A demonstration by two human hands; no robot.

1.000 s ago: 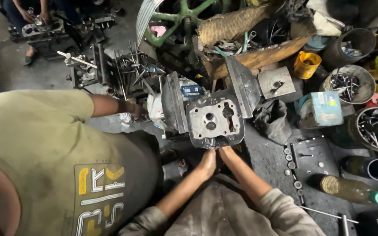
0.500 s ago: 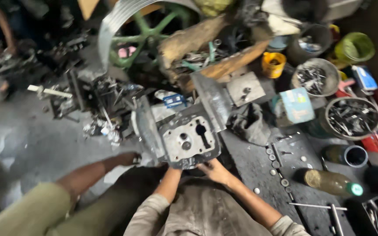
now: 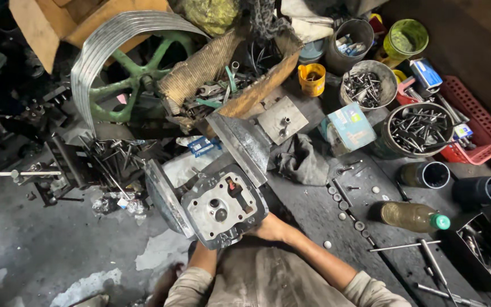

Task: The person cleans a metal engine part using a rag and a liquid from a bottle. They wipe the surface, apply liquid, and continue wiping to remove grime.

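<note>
A grey metal cylinder head [image 3: 223, 207] with round ports and a red-marked slot faces up at me, set between two slanted steel plates [image 3: 166, 196] [image 3: 242, 145]. My right hand [image 3: 274, 230] grips the head's lower right edge. My left hand [image 3: 204, 253] goes under its lower left edge; only the wrist shows and the fingers are hidden behind the head. Both forearms come up from the bottom of the view in grey sleeves.
A green flywheel [image 3: 137, 85] and a wooden tray of tools [image 3: 228, 85] lie behind. To the right are a rag [image 3: 299, 159], a yellow cup [image 3: 312, 78], tins of bolts [image 3: 419, 128], a red basket [image 3: 478, 125], black tubes [image 3: 427, 173] and a green-capped bottle [image 3: 413, 216].
The person in the olive shirt on the left has left the view. My view has swung right and closer; both hands stay at the head's lower edge.
</note>
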